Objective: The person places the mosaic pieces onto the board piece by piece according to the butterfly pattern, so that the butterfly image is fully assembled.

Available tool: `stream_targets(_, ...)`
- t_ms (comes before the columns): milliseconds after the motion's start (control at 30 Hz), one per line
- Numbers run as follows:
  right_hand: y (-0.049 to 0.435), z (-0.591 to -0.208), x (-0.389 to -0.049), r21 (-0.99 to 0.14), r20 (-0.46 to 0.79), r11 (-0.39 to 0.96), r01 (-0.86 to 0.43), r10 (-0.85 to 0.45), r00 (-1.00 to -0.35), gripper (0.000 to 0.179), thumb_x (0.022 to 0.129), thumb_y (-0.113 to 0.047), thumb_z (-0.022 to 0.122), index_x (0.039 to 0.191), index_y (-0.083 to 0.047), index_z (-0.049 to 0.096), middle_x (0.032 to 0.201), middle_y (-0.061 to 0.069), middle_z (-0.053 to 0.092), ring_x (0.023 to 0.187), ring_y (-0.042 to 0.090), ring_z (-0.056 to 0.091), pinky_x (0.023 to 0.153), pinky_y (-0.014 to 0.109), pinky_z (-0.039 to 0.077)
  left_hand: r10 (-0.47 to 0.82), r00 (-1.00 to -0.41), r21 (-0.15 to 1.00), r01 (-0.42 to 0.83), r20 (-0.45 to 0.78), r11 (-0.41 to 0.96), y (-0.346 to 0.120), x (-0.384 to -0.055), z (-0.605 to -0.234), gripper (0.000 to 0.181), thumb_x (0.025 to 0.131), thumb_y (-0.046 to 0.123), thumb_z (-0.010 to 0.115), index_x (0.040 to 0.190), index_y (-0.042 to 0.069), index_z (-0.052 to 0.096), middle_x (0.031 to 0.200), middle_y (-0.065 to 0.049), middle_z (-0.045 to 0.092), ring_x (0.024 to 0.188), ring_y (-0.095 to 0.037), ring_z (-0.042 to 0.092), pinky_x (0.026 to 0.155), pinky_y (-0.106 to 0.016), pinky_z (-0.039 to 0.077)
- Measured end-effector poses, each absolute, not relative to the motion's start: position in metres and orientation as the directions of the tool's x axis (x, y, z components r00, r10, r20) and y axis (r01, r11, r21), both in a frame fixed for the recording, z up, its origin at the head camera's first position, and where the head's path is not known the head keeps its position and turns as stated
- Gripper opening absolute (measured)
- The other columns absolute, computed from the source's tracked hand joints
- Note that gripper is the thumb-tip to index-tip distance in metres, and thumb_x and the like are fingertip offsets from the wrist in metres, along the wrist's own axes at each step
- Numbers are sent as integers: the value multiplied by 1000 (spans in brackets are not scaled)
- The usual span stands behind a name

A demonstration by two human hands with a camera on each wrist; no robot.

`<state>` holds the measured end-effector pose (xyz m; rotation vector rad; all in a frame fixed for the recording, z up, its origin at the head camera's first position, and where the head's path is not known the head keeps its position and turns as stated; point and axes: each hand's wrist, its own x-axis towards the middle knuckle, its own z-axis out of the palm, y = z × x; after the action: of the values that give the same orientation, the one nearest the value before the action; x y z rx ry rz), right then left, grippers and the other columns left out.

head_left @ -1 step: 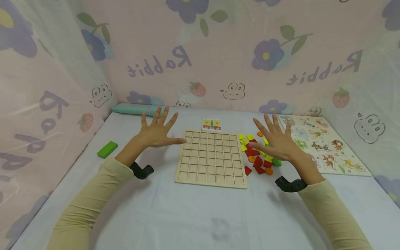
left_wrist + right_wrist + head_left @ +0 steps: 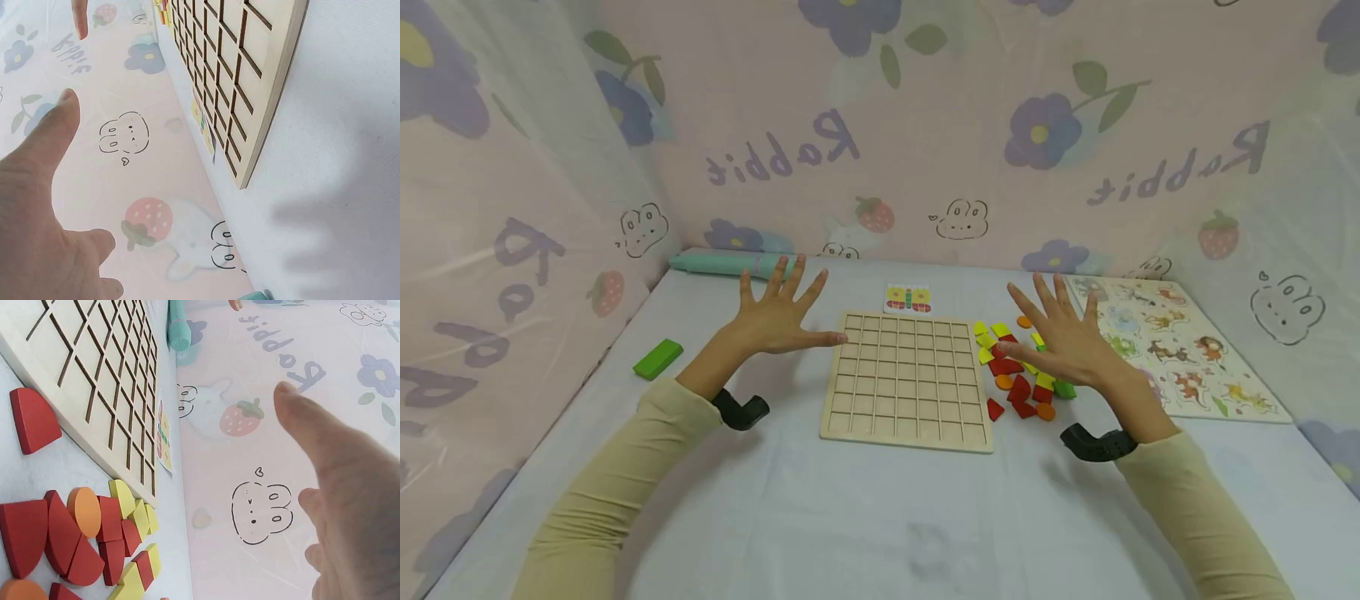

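Observation:
Both hands are held up over the table with fingers spread and nothing in them. My left hand (image 2: pixel 775 321) is left of a wooden grid board (image 2: pixel 910 383), its thumb overlapping the board's left edge in the head view. Over the loose pieces to the board's right hovers my right hand (image 2: pixel 1067 342), hiding some of them. Those pieces are small red (image 2: pixel 24 534), yellow (image 2: pixel 987 356) and orange (image 2: pixel 85 511) blocks, with a few green ones. Every square of the board shows bare wood. A small card (image 2: pixel 908 298) with a butterfly pattern lies just behind it.
At the far left, a green block (image 2: pixel 658 359) rests on the white cloth. A teal cylindrical object (image 2: pixel 722 262) lies along the back wall. On the right is a board with animal pictures (image 2: pixel 1187 350). Printed sheets (image 2: pixel 895 125) wall the table on three sides.

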<state>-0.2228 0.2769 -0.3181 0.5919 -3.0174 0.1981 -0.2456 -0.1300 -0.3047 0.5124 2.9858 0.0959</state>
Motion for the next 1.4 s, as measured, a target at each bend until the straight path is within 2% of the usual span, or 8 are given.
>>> stream_targets(300,277,-318,-224,-109,89,919,-380,-372,-924,84,87,-63,44,151,-29,2,154,8,-15,137,28,-24,97,70,-17,336,-938,97,328,-85,940,-129,-246,-303,108,68,90,28,148,29,-10,150,-5,-27,135,-26,-30,96,-65,-25)
stream_targets(600,276,-318,-227,-133,107,908,-397,-385,-917,83,87,-61,47,151,-28,5,155,8,-12,139,31,-19,99,68,-18,349,-934,98,342,-70,935,-130,-247,-303,108,69,89,31,148,29,-9,151,-6,-25,136,-27,-27,98,-65,-23)
stream_targets(700,274,-320,-231,-156,138,891,-427,-408,-902,80,87,-57,52,151,-24,15,156,12,-2,141,39,-2,103,68,-8,364,-930,113,357,-44,927,-131,-248,-307,107,72,85,37,150,26,-7,153,-8,-20,139,-30,-19,102,-65,-16)
stream_targets(833,270,-325,-239,-185,193,858,-480,-447,-874,68,88,-43,61,144,-13,36,150,19,24,131,44,30,103,65,23,398,-917,174,394,13,902,-132,-250,-311,105,77,71,54,151,18,1,155,-18,-1,140,-40,3,108,-64,7)
stream_targets(967,267,-333,-251,-234,249,816,-529,-475,-844,47,87,-21,67,128,-4,54,135,22,46,122,42,42,96,59,37,446,-894,298,437,39,849,-134,-253,-318,105,75,56,69,151,12,11,153,-21,12,137,-42,18,104,-61,26)
stream_targets(1033,266,-338,-258,-258,273,798,-545,-481,-833,38,85,-11,68,121,-2,60,126,21,54,115,39,48,94,57,40,484,-875,364,460,28,810,-135,-256,-324,105,73,51,74,150,11,15,153,-21,13,137,-42,18,104,-60,27)
stream_targets(1167,266,-349,-273,-301,267,790,-535,-469,-842,31,84,-1,66,115,-1,64,114,17,61,103,35,55,88,52,45,568,-822,483,482,-41,731,-138,-262,-339,106,70,43,80,149,10,18,154,-18,10,140,-38,10,108,-59,20)
stream_targets(1400,264,-370,-294,-372,176,790,-487,-455,-873,32,86,3,59,117,-1,62,118,19,59,102,36,57,87,52,47,637,-765,578,479,-95,661,-138,-271,-368,108,65,38,84,148,6,21,154,-17,9,141,-35,7,111,-55,16)
